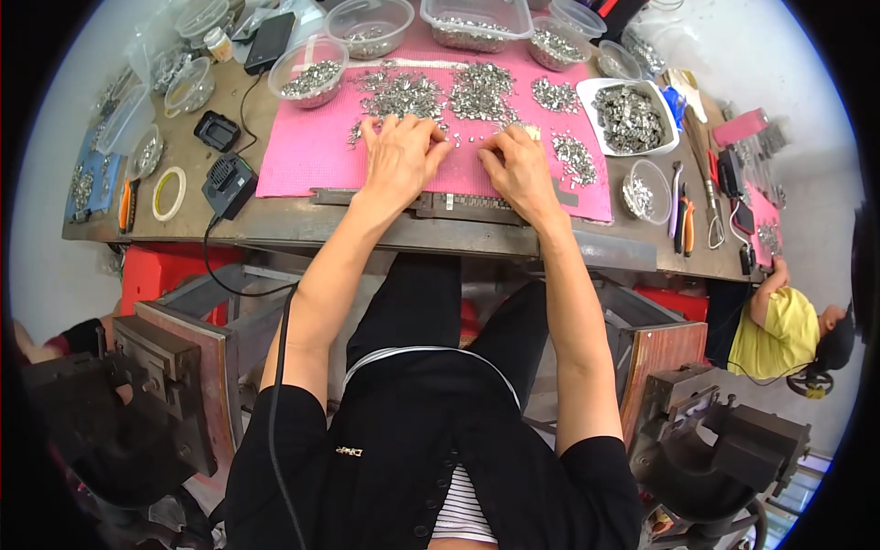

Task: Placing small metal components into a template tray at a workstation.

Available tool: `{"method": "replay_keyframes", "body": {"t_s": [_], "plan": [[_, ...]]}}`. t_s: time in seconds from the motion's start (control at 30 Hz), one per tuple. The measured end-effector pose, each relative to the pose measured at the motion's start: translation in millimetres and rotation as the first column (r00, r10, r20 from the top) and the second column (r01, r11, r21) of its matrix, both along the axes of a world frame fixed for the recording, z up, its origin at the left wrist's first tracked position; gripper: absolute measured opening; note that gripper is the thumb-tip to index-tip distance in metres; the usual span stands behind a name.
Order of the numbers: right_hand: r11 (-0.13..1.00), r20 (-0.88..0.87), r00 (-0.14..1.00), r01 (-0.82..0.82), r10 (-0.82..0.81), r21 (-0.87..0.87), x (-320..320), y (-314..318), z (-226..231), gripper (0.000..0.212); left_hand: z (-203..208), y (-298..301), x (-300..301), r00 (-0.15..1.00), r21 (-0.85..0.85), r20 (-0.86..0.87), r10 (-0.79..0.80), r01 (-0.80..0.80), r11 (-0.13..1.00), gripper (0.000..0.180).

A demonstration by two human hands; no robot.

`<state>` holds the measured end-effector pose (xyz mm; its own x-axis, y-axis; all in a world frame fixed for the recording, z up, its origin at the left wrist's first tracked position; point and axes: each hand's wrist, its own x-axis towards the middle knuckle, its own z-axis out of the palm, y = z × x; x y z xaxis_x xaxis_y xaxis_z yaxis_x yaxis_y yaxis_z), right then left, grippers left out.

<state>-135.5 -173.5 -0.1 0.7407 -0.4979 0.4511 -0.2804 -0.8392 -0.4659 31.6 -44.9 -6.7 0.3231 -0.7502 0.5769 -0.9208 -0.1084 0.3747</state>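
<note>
Many metal pieces and clear tubs crowd the pink mat.

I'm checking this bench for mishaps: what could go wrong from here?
The left hand is right by a loose pile of small metal parts, so a sweep might scatter them. A second pile lies close beside it; the two could mix. The black cable hanging over the table edge might snag the left arm.
</note>
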Motion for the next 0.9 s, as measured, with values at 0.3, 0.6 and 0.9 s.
{"method": "replay_keyframes", "body": {"t_s": [0.3, 0.6, 0.9], "plan": [[1.0, 0.04, 0.999, -0.029, 0.029, -0.006, -59.1, 38.9, 19.5, 0.005, -5.0, -7.5, 8.4, 1.0, 0.004, -0.003, -0.012, 0.012, 1.0, 0.016], [0.998, 0.053, 0.997, -0.057, 0.055, 0.041, -55.6, 33.4, 15.3, 0.006, -1.7, -0.7, 9.4, 0.998, 0.06, -0.065, -0.001, 0.005, 0.998, 0.015], [0.996, 0.014, 0.999, -0.034, 0.033, 0.085, 23.8, -9.3, 1.2, 0.011, 0.7, -1.7, 7.2, 0.998, 0.066, -0.068, -0.009, 0.013, 0.998, 0.01]]}}
